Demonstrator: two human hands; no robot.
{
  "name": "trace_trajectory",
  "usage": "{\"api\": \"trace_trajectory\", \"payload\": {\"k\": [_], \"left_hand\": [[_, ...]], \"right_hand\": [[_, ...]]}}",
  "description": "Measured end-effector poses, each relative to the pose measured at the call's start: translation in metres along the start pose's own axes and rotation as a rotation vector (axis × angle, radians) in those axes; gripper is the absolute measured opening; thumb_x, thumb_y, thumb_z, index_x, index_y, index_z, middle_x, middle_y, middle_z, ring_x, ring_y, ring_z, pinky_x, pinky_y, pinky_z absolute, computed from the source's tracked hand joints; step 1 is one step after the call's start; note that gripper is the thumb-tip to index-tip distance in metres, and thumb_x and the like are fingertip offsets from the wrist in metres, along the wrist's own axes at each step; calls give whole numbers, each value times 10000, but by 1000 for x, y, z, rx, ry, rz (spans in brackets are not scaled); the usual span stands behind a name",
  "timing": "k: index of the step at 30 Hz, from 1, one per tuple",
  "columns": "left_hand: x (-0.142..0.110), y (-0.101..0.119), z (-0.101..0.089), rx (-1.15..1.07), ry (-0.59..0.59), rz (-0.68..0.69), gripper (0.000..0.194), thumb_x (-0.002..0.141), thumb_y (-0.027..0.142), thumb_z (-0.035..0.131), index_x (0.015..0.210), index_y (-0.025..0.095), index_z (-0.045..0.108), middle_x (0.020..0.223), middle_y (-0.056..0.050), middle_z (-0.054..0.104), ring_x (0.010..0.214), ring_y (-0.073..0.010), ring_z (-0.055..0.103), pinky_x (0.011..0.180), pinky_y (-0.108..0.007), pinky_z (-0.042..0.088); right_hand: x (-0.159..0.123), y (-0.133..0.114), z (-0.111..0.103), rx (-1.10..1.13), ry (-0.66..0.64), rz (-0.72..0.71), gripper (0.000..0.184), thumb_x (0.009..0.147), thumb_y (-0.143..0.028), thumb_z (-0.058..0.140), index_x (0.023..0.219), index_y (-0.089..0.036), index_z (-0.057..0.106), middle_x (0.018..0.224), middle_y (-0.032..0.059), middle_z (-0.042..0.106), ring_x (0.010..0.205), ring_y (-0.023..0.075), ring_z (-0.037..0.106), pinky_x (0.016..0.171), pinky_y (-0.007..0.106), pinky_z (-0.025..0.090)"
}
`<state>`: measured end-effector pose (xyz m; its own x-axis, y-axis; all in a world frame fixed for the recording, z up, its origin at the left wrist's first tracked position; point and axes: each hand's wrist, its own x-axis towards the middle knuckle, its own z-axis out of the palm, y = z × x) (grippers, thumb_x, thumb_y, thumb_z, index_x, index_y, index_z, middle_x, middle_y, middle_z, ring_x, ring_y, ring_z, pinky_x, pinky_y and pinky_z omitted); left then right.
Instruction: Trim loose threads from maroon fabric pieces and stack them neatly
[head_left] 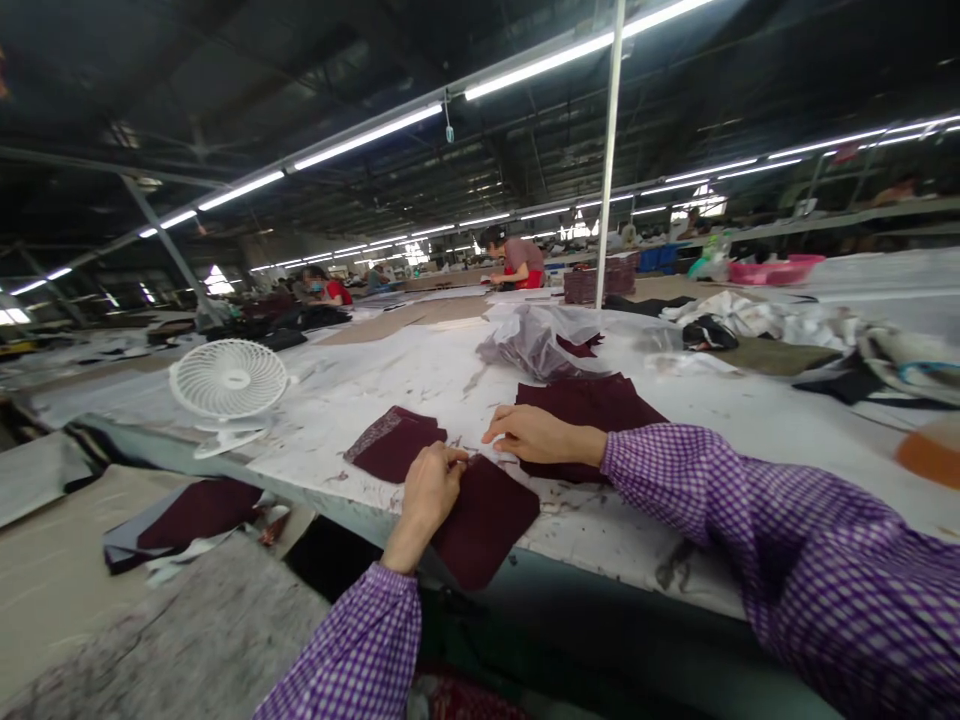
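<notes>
My left hand (pixel 431 490) grips the top edge of a dark maroon fabric piece (pixel 486 520), thumb and fingers closed on it. The lower part of that piece hangs over the table's front edge. Just right of it and slightly higher, my right hand (pixel 544 437) has its fingers half bent and apart, with nothing seen between them. Its palm is over a maroon fabric stack (pixel 600 400), hiding part of that stack. Left of my left hand lies a smaller group of maroon pieces (pixel 397 445), with a speckled grey strip along one side.
A white fan (pixel 229 380) stands at the table's left edge. Behind the stack lies a clear plastic bag (pixel 536 340). A metal pole (pixel 611 150) rises beyond it. Cloth scraps (pixel 772 325) and a pink basin (pixel 776 270) are at right. A co-worker (pixel 517 260) bends over farther back.
</notes>
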<state>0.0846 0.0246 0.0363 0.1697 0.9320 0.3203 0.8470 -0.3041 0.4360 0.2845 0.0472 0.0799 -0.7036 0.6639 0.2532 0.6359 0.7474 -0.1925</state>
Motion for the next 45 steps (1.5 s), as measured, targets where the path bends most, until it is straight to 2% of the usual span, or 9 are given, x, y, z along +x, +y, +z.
{"api": "trace_trajectory", "payload": {"k": [5, 9, 15, 21, 24, 28, 33, 40, 45], "left_hand": [[-3, -5, 5, 40, 30, 74, 281, 845, 141, 522, 1055, 174, 706, 841, -48, 602, 824, -181, 565, 773, -303, 435], [-6, -2, 5, 91, 19, 95, 287, 865, 140, 478, 1014, 168, 722, 817, -56, 580, 835, -191, 554, 768, -308, 431], [-15, 6, 2, 202, 56, 219, 355, 916, 161, 392, 1023, 231, 723, 838, -55, 557, 835, -179, 515, 750, -296, 412], [-17, 17, -4, 450, -34, 273, 362, 910, 157, 382, 1021, 253, 714, 890, -74, 564, 846, -208, 511, 731, -339, 375], [-17, 19, -6, 476, -48, 274, 361, 912, 149, 368, 1008, 242, 704, 913, -77, 571, 859, -216, 525, 737, -347, 371], [-18, 19, -6, 461, -46, 271, 362, 911, 136, 362, 1013, 234, 695, 922, -77, 573, 863, -215, 533, 744, -346, 373], [-16, 18, -4, 420, -40, 259, 366, 912, 142, 371, 1016, 240, 708, 915, -77, 573, 861, -213, 540, 749, -339, 389], [-22, -13, -10, 51, -20, 216, 299, 898, 147, 444, 942, 220, 730, 814, -34, 576, 822, -164, 556, 732, -267, 424], [-29, -19, -14, -19, 65, 197, 271, 897, 155, 465, 878, 206, 731, 801, -27, 580, 765, -151, 562, 689, -259, 420]], "right_hand": [[-3, 0, 8, -36, -88, 5, 230, 876, -189, 562, 1050, -177, 712, 997, 89, 650, 876, 178, 605, 775, 275, 437], [-4, -2, 11, -45, -101, 9, 254, 876, -190, 556, 1085, -179, 701, 1022, 87, 645, 905, 184, 603, 785, 272, 435], [-4, -7, 7, -55, -109, 32, 238, 878, -183, 550, 1051, -188, 715, 1010, 85, 650, 905, 183, 607, 764, 260, 440], [-3, -6, 10, -66, -62, 43, 226, 876, -182, 539, 996, -171, 730, 982, 85, 676, 890, 188, 623, 775, 260, 445], [-1, -6, 14, -63, -2, 5, 261, 879, -148, 517, 1067, -160, 698, 1063, 88, 678, 965, 195, 620, 828, 270, 446], [0, -8, 18, -77, 26, -54, 309, 884, -122, 489, 1144, -164, 650, 1172, 83, 651, 1079, 197, 579, 905, 293, 428], [-1, -8, 21, -192, -50, -95, 244, 914, -145, 443, 1003, -173, 668, 933, 78, 694, 921, 199, 590, 828, 305, 436], [0, -7, 19, -195, -95, -131, 250, 876, -77, 459, 975, -162, 673, 882, 70, 664, 850, 171, 569, 859, 295, 413], [1, -10, 16, -186, -105, -121, 316, 854, -44, 444, 1020, -159, 687, 931, 95, 661, 899, 194, 584, 806, 290, 439]]}}
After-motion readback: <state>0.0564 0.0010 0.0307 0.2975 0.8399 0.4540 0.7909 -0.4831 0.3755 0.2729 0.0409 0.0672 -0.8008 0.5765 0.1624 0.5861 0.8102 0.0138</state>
